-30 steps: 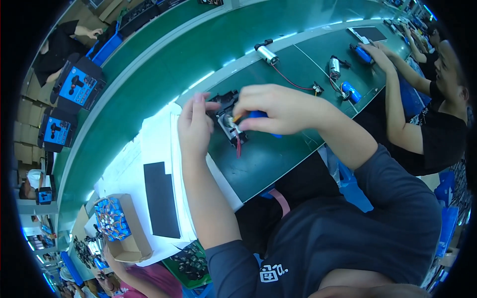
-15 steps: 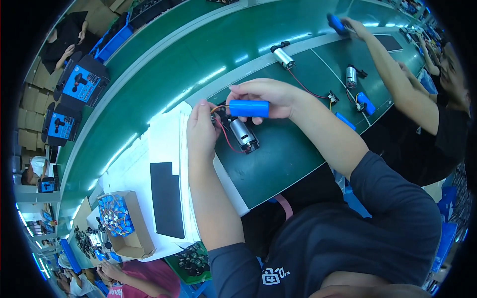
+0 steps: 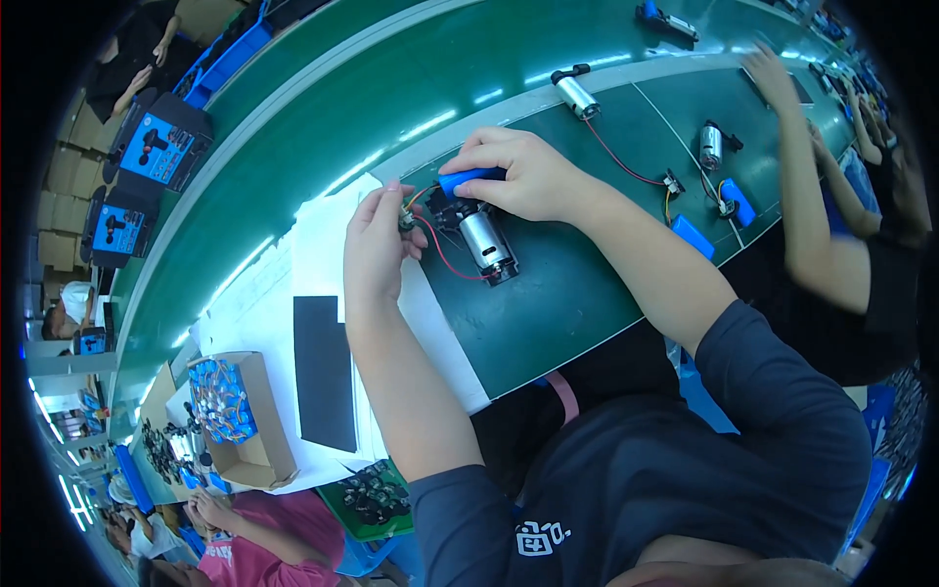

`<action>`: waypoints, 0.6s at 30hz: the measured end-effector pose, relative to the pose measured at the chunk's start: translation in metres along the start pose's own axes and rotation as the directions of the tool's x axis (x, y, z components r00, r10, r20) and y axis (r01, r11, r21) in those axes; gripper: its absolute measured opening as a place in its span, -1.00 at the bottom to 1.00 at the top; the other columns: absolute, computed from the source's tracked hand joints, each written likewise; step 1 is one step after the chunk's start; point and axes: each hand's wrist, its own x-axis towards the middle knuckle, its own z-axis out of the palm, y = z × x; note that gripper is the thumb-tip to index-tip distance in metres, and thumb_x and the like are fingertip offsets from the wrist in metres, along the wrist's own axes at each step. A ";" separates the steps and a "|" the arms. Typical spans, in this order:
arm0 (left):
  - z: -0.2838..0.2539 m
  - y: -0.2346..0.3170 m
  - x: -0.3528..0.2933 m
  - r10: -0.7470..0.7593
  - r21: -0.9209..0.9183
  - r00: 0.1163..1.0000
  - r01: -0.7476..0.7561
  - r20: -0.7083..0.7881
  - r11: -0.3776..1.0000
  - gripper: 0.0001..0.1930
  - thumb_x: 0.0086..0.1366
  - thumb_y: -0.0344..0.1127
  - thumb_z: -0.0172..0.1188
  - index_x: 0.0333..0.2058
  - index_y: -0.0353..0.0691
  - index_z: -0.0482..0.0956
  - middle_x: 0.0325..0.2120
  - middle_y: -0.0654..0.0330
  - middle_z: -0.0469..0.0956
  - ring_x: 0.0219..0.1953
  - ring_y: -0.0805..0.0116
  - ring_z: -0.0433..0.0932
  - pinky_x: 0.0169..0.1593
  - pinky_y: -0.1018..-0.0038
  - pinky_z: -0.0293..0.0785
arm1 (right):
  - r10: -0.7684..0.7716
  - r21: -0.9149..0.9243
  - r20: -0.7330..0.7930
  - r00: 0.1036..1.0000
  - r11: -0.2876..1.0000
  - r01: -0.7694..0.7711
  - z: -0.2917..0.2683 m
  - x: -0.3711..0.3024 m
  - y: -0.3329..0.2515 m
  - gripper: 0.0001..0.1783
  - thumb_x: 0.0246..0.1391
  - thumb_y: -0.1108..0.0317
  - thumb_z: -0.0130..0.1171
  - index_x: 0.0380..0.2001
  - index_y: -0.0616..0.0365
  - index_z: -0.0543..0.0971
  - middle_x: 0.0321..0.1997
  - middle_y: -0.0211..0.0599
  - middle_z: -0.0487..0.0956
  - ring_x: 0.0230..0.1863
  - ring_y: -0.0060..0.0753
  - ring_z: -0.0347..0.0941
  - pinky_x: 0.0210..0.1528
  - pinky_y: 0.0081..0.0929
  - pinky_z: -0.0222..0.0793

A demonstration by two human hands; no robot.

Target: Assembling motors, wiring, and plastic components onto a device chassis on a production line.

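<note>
Over the green tabletop, upper centre, my left hand pinches a small board, my right hand a blue battery; the red wire needs slack.

An assembly workshop in a factory is indicated: motors and batteries are set out along a long green bench, which is shared by several workers. More batteries are packed in a carton, black parts are heaped in a green bin, and printed boxes are placed by stacked cardboard.
</note>
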 end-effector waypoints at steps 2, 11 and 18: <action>-0.006 0.000 0.004 -0.056 -0.199 0.994 0.073 0.091 0.977 -0.71 0.43 -0.17 -0.02 -0.21 -0.28 0.54 -0.49 0.21 0.49 -0.60 0.48 0.47 -0.57 0.58 0.32 | -0.015 -0.004 -0.005 1.000 1.000 0.015 0.006 0.001 0.008 -0.70 0.00 0.41 0.31 -0.13 0.15 0.66 -0.17 -0.25 0.62 -0.17 -0.26 0.56 -0.07 -0.40 0.45; -0.014 0.003 0.015 -0.060 -0.110 0.996 0.067 0.068 0.992 -0.75 0.38 -0.23 0.03 -0.16 -0.28 0.54 -0.48 0.18 0.53 -0.66 0.53 0.41 -0.61 0.62 0.24 | -0.191 -0.164 -0.018 0.982 0.969 0.185 0.021 0.008 0.033 -0.70 0.06 0.46 0.24 -0.09 0.10 0.66 -0.22 -0.25 0.57 -0.16 -0.19 0.47 -0.06 -0.36 0.40; -0.013 -0.003 0.029 -0.162 -0.018 0.985 0.163 0.052 0.986 -0.76 0.36 -0.21 0.08 -0.20 -0.29 0.53 -0.61 0.27 0.46 -0.69 0.57 0.35 -0.62 0.63 0.14 | -0.202 -0.200 0.009 0.979 0.959 0.199 0.032 0.012 0.043 -0.71 0.08 0.48 0.22 -0.09 0.10 0.66 -0.23 -0.26 0.56 -0.15 -0.17 0.44 -0.05 -0.33 0.39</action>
